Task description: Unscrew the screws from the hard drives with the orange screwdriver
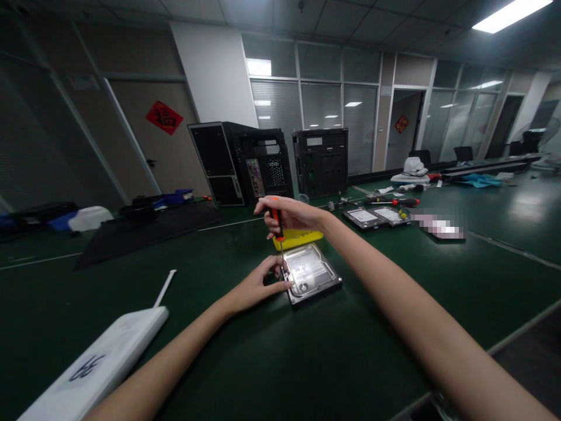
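A silver hard drive [312, 270] lies flat on the green table in front of me. My right hand [291, 213] is wrapped around the handle of a screwdriver [280, 234], orange and black, held upright with its shaft down at the drive's left edge. Against that same edge, my left hand [265, 278] grips the hard drive, its thumb over the top cover and its fingers beside the screwdriver's tip. The exact spot under the tip is too small to make out. Just behind the drive sits a yellow object [302, 238], partly covered by my right hand.
Two computer cases [319, 164] stand at the back. More hard drives [363, 217] and another screwdriver [405, 202] lie at the right rear. A white device marked in black [105, 356] is at the left front, a dark mat [144, 231] at the left.
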`<state>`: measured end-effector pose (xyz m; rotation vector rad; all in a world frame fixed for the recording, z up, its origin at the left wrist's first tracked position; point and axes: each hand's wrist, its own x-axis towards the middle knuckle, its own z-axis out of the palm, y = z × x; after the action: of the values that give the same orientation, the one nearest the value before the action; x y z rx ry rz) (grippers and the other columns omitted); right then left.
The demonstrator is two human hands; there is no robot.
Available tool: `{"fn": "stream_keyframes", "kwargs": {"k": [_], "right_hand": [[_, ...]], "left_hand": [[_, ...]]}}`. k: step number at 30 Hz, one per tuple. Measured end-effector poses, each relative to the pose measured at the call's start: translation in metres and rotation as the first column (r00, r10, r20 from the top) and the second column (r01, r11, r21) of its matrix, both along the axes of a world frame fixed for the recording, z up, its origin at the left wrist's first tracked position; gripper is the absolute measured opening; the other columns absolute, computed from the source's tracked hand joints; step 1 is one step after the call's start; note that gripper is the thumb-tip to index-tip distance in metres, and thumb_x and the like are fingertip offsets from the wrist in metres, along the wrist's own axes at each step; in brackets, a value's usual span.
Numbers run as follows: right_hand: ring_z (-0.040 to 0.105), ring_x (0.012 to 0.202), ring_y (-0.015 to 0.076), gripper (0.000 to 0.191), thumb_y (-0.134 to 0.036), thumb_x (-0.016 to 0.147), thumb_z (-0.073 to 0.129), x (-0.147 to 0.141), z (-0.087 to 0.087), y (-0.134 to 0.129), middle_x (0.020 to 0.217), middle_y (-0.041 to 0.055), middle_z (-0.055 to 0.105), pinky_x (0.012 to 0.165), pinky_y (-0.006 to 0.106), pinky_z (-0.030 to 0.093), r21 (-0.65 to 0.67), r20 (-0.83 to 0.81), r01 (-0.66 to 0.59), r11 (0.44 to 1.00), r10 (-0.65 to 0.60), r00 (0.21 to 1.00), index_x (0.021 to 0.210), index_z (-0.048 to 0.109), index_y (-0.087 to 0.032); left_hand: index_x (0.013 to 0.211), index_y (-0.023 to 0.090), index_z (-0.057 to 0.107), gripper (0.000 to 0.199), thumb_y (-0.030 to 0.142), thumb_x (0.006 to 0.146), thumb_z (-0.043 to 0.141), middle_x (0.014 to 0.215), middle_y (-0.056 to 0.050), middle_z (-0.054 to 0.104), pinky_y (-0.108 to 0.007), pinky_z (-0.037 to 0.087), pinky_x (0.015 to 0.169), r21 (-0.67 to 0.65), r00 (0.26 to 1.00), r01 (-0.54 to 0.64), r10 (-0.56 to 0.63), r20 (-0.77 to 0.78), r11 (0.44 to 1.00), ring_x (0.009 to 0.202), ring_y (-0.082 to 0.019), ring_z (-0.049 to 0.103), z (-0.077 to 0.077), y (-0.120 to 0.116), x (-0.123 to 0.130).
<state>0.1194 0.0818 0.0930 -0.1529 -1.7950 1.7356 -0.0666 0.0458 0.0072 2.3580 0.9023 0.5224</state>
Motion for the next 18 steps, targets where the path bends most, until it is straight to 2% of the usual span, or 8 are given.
{"fn": "stream_keyframes", "kwargs": {"k": [4, 6, 8, 13, 18], "right_hand": [[0.049, 0.054, 0.0112, 0.04, -0.043, 0.091, 0.027, -0.0016, 0.0018, -0.0008, 0.06, -0.0018, 0.049, 0.068, 0.033, 0.05, -0.075, 0.002, -0.051, 0.996, 0.052, 0.999, 0.098, 0.056, -0.016], [0.052, 0.058, 0.0121, 0.041, -0.04, 0.092, 0.026, -0.0016, 0.0022, 0.0001, 0.064, 0.0, 0.052, 0.07, 0.034, 0.05, -0.078, 0.004, -0.081, 0.994, 0.081, 0.997, 0.101, 0.056, -0.015], [0.056, 0.063, 0.0126, 0.036, -0.039, 0.091, 0.031, -0.0008, 0.0023, 0.0014, 0.069, 0.0016, 0.056, 0.072, 0.033, 0.05, -0.068, 0.013, -0.077, 0.995, 0.078, 0.997, 0.097, 0.058, -0.015], [0.063, 0.075, 0.0151, 0.027, -0.039, 0.085, 0.049, 0.0008, 0.0019, 0.0047, 0.083, 0.0052, 0.063, 0.072, 0.029, 0.051, 0.027, 0.005, 0.02, 0.999, -0.02, 1.0, 0.091, 0.058, -0.014], [0.066, 0.069, 0.0149, 0.026, -0.038, 0.076, 0.063, -0.0016, -0.0016, 0.0063, 0.08, 0.0041, 0.066, 0.065, 0.028, 0.054, 0.089, -0.009, 0.121, 0.989, -0.12, 0.993, 0.086, 0.053, -0.016]], "left_hand": [[0.102, 0.019, 0.049, 0.036, 0.045, 0.079, 0.057, 0.095, -0.003, 0.047, -0.031, 0.039, 0.083, -0.008, 1.0, -0.012, 0.012, -0.009, 1.0, 0.091, -0.019, 0.046, 0.0012, -0.0004, 0.0004], [0.102, 0.019, 0.049, 0.035, 0.045, 0.079, 0.057, 0.095, -0.003, 0.047, -0.03, 0.04, 0.083, -0.007, 1.0, -0.008, 0.008, -0.007, 1.0, 0.091, -0.019, 0.046, 0.002, -0.001, 0.0008], [0.101, 0.019, 0.05, 0.035, 0.045, 0.079, 0.057, 0.096, -0.003, 0.048, -0.03, 0.04, 0.082, -0.001, 1.0, -0.002, 0.002, -0.001, 1.0, 0.091, -0.019, 0.046, 0.0026, -0.0017, 0.0013], [0.102, 0.019, 0.05, 0.035, 0.044, 0.079, 0.058, 0.096, -0.003, 0.048, -0.03, 0.04, 0.081, -0.003, 1.0, -0.001, 0.001, 0.007, 1.0, 0.09, -0.019, 0.046, 0.0021, -0.0017, 0.0017], [0.101, 0.019, 0.05, 0.034, 0.043, 0.079, 0.058, 0.095, -0.002, 0.048, -0.03, 0.04, 0.082, 0.008, 1.0, 0.011, -0.011, 0.017, 1.0, 0.09, -0.019, 0.046, 0.0011, -0.0009, 0.0019]]}}
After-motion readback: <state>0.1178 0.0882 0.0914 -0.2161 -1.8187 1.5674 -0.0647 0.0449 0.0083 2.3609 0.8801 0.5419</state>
